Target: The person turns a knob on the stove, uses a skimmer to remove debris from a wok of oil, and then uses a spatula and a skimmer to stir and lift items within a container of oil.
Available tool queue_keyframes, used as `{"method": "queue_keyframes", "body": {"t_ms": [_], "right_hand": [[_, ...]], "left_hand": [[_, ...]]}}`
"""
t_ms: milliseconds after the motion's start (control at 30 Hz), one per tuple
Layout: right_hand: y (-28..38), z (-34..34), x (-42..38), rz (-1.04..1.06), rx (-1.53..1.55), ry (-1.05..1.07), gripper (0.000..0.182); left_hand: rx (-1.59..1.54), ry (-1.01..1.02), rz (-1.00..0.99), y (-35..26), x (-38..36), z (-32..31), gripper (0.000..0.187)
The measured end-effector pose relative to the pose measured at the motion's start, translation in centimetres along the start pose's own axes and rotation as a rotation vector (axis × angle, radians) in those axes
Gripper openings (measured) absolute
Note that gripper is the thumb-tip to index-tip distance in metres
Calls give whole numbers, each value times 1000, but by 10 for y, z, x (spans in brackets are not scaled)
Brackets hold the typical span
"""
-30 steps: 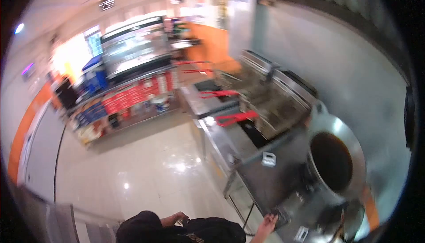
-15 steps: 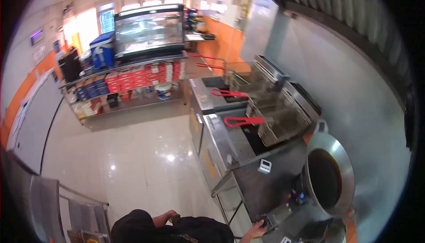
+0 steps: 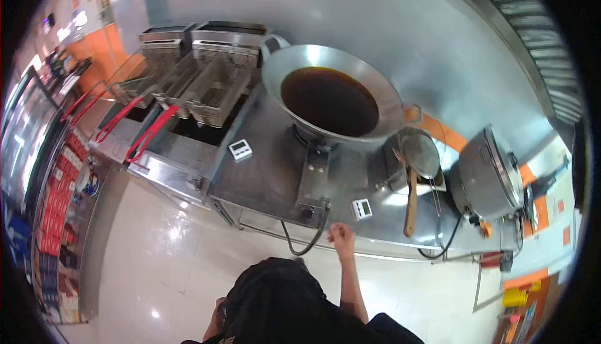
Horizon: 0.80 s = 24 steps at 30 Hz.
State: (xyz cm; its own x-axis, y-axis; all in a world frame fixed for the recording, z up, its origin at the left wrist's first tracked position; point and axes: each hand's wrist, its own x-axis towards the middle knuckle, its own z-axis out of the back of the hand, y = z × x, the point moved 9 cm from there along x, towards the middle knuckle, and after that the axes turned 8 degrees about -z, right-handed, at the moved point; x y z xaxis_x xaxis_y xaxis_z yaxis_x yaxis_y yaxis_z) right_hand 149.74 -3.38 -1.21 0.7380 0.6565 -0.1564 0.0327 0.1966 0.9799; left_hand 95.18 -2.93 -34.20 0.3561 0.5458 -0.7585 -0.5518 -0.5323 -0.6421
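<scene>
A: Right hand (image 3: 341, 236)?
B: At the worktop's (image 3: 269, 175) front edge, beside the black hose (image 3: 322, 228); fingers partly curled, cannot tell whether grasping anything.
A: Left hand (image 3: 220, 309)?
B: Low against the dark clothing (image 3: 275, 306), mostly hidden; grip cannot be told.
A: Hose position?
B: Loops below the front edge, by the metal box (image 3: 313, 184). One white timer (image 3: 362, 209) lies near that edge; wok (image 3: 388, 90) farther back.

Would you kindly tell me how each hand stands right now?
Left hand: partly hidden; its grip cannot be told.
Right hand: fingers loosely curled near the hose, nothing visibly held; whether fully closed cannot be told.
</scene>
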Motion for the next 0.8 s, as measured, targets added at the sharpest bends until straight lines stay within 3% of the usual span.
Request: {"method": "queue_keyframes", "body": {"t_ms": [133,233,433,600,733,800], "right_hand": [[8,72,14,77,-72,-220,18],[29,80,8,75,3,-244,19],[5,69,-16,20,90,-255,19],[-45,74,-48,-39,186,-273,20],[-98,104,-72,-51,64,-316,19],[-123,131,-86,-182,-20,-336,19]], "left_hand": [[-37,4,5,-8,4,3,38],[-52,9,-3,-19,6,5,38],[-12,35,-13,-41,0,16,38],[87,58,-15,-66,-13,26,38],[186,65,-15,-98,-20,26,38],[219,62,1,-115,-26,18,38]]}}
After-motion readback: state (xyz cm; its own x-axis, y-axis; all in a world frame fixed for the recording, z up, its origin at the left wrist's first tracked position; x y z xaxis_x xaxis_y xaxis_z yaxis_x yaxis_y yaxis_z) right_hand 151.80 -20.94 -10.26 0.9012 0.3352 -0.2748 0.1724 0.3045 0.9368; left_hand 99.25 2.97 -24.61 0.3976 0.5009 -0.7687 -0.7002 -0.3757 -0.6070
